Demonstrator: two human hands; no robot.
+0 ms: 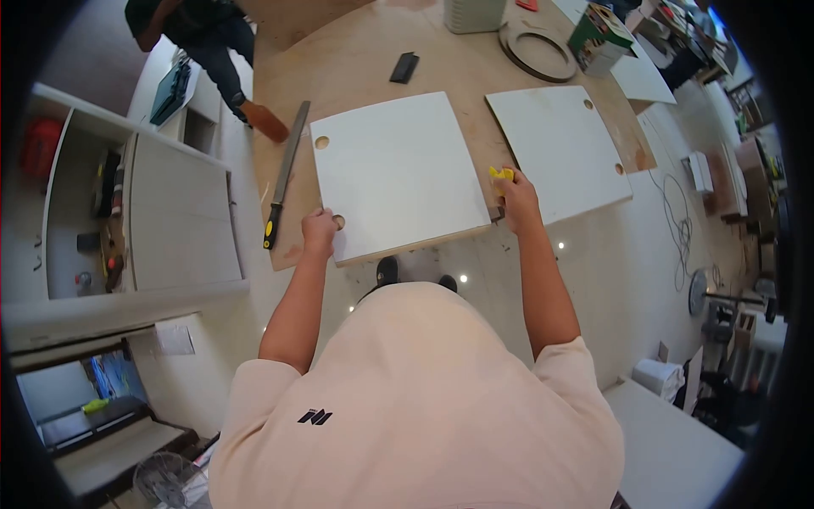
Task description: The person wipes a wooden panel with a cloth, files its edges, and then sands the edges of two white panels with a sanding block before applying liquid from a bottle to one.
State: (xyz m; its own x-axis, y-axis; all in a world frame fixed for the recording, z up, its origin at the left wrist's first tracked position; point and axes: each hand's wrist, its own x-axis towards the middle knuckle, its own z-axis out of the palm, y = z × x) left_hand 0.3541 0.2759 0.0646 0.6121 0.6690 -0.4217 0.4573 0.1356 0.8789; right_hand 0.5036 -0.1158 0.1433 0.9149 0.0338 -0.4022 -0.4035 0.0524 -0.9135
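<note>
A white panel (398,165) lies on the wooden worktable in front of me, with two round holes by its left edge. My left hand (319,231) is closed on that edge at the lower left corner, beside the nearer hole. In my right hand (519,199) is a small yellow tool (502,174), held at the panel's right side; the fingers hide much of it, and I cannot tell its exact kind. A second white panel (564,148) with two holes lies just right of this hand. Left of the first panel rests a long flat file (288,178) with a black and yellow handle.
On the worktable (356,64) are a small black object (404,68), a coil of edge banding (538,53), a green box (600,41) and a pale container (473,15). Another person (216,51) stands at the far left. An open cabinet (140,204) is at left.
</note>
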